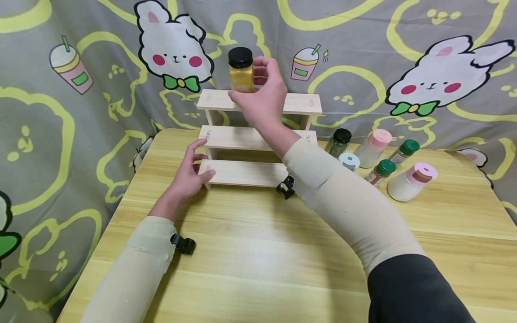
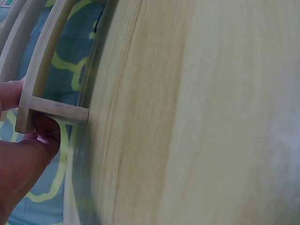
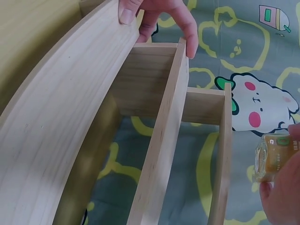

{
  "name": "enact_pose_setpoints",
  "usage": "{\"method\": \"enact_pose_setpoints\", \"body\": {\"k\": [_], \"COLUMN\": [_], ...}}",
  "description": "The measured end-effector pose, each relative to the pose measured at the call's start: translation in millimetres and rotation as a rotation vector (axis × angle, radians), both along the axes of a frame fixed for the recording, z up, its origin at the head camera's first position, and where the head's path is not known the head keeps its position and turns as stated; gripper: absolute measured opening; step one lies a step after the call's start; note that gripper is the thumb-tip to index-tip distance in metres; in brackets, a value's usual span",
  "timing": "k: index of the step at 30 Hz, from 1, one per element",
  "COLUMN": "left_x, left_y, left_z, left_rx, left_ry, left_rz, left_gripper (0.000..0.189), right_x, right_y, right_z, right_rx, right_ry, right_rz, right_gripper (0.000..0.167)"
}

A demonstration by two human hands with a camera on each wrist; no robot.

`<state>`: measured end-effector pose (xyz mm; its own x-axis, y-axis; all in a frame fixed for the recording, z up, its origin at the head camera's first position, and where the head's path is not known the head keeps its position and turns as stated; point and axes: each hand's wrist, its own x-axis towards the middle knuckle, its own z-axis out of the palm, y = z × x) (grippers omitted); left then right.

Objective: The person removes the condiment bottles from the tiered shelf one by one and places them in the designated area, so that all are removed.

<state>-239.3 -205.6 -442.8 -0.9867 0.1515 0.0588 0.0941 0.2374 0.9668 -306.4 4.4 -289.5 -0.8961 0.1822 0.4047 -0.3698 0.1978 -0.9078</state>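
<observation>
A three-tier wooden step rack (image 1: 246, 172) stands at the back of the table. My right hand (image 1: 264, 96) holds a small clear jar (image 1: 241, 78) of yellow powder with a black lid, thumb on the near side and fingers round the far right side. In the right wrist view, a gap shows between the base of the jar (image 3: 274, 154) and the rack's top tier (image 3: 226, 154). At the rack's left end, my left hand (image 1: 187, 172) grips the lowest tier, its thumb on the board; another finger touches the middle tier's end.
Right of the rack stand several seasoning containers: a black-lidded jar (image 1: 338, 142), a white-lidded one (image 1: 349, 161), two green-capped bottles (image 1: 381, 170) and two pink-topped jars (image 1: 409, 181). A patterned curtain (image 1: 351, 27) hangs behind the wooden table (image 1: 258, 269).
</observation>
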Motion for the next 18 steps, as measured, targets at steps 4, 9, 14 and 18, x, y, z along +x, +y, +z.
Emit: {"method": "enact_pose_setpoints", "body": {"k": [4,9,14,18], "left_x": [1.2,1.7,1.6,2.1], "left_y": [0.6,1.6,1.7,1.7], "left_z": [1.5,1.8,1.2,1.2], "left_rx": [0.010,0.009,0.006,-0.001], "left_ry": [0.010,0.015,0.013,0.011], "left_rz": [-0.002,0.001,-0.003,-0.002], "left_gripper": [0.088,0.087,0.087,0.087], "right_x": [6.0,13.6,20.4,27.7], "right_y": [10,24,40,51], "right_z": [0.5,2.0,3.3,7.1], "right_rx": [-0.008,-0.018,-0.021,-0.031], "right_ry": [0.026,0.054,0.054,0.058], "right_rz": [0.007,0.014,0.004,-0.006], "right_gripper": [0.059,0.061,0.063,0.063]}}
